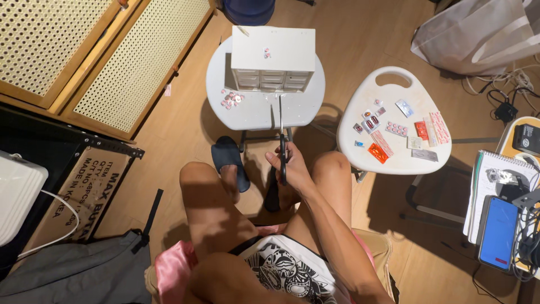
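My right hand (pixel 291 167) is shut on a pair of black-handled scissors (pixel 281 132). Their closed blades point away from me, up to the front edge of a round white table (pixel 256 112). A white mini drawer cabinet (pixel 273 56) stands on that table, with a few small pink pill pieces (pixel 266 53) on its top. To the left of the cabinet lies a small pile of cut pill blisters (pixel 231 99). My left hand is out of view. I am seated with both bare knees raised in front of me.
A second white table with a handle hole (pixel 388 163) at right holds several blister packs (pixel 396 129). A dark slipper (pixel 229 159) lies under the first table. A notebook, blue phone (pixel 498 231) and cables sit far right. Rattan cabinet doors, a cardboard box and a grey bag are at left.
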